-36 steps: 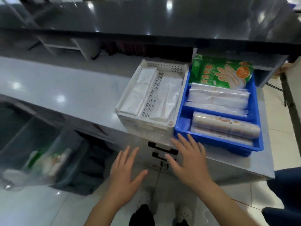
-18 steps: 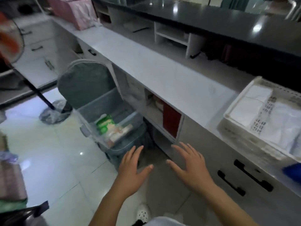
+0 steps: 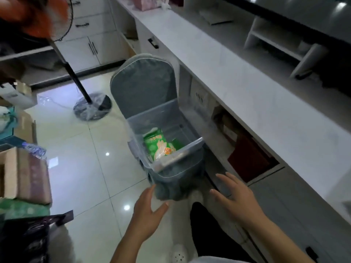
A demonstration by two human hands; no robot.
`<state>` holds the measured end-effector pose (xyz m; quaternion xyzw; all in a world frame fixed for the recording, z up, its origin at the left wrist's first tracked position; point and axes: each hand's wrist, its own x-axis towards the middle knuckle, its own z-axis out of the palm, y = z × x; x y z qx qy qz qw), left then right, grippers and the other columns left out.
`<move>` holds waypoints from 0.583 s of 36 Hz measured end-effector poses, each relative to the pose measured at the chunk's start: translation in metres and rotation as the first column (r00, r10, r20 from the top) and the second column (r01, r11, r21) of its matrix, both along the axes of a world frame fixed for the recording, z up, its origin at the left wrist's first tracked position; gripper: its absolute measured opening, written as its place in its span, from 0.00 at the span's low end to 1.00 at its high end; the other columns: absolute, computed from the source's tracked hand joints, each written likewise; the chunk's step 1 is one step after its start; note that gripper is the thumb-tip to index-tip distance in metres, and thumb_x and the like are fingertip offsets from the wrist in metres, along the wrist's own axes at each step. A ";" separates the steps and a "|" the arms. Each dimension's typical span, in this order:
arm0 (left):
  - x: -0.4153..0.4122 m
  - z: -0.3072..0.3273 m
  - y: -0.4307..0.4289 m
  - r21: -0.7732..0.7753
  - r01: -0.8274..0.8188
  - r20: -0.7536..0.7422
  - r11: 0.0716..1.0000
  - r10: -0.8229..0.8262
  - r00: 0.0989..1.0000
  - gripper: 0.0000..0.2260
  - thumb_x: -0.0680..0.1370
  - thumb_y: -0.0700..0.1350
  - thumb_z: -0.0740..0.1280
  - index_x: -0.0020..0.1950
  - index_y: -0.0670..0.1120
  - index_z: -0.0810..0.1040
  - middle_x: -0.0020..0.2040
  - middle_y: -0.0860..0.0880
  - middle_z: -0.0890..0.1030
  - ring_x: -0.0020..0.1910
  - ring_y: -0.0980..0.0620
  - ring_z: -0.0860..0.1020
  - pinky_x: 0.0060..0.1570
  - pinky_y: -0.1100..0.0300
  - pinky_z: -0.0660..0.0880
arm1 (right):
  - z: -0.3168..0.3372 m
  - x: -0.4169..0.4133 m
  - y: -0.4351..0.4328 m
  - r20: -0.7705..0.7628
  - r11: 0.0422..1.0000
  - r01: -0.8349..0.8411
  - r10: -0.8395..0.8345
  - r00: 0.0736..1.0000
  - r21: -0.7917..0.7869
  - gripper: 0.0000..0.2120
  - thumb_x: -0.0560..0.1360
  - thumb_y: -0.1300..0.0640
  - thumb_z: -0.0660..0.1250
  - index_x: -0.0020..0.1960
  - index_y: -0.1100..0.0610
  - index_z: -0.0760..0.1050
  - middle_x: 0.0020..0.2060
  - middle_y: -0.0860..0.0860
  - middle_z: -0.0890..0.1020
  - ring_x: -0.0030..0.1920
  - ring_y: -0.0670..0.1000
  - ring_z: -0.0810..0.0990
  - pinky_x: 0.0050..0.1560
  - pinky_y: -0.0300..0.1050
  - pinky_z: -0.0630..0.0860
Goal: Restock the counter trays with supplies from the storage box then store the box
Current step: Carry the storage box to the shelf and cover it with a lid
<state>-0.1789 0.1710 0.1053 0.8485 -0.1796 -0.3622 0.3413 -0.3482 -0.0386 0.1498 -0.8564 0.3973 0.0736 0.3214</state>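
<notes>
A clear plastic storage box [image 3: 171, 161] rests on the seat of a grey padded chair [image 3: 144, 88] beside the counter. Inside the box lies a green glove packet [image 3: 158, 147] along with other packs. My left hand [image 3: 150, 211] is open, fingers spread, just below the chair seat's front edge, empty. My right hand [image 3: 235, 198] is open too, to the right of the seat and near the cupboard front, holding nothing. The counter trays are out of view.
The white counter [image 3: 256, 95] runs along the right, with open cubbies [image 3: 245, 149] below it. A standing fan's base [image 3: 92, 109] sits on the tiled floor to the left. Cardboard boxes [image 3: 26, 173] are stacked at the far left.
My view has swung left from the trays to the box on the chair. Both open hands now hover close to the chair seat's front.
</notes>
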 end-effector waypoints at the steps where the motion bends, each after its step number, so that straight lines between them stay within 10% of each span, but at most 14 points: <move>1: 0.008 -0.003 -0.004 0.000 -0.025 -0.024 1.000 0.025 0.999 0.30 0.77 0.56 0.68 0.77 0.57 0.60 0.78 0.54 0.61 0.76 0.52 0.62 0.71 0.55 0.62 | -0.004 0.011 -0.008 0.002 1.000 -0.002 0.002 1.000 0.008 0.39 0.69 0.25 0.54 0.75 0.42 0.63 0.77 0.47 0.62 0.77 0.49 0.59 0.75 0.54 0.59; 21: 0.254 -0.090 -0.137 0.255 -0.566 -0.367 0.784 0.620 0.693 0.33 0.77 0.49 0.71 0.79 0.52 0.60 0.78 0.45 0.63 0.74 0.43 0.64 0.70 0.47 0.64 | -0.164 0.313 -0.265 -0.250 0.976 0.040 0.015 0.968 0.214 0.41 0.73 0.38 0.64 0.79 0.50 0.52 0.75 0.60 0.63 0.72 0.64 0.65 0.70 0.58 0.66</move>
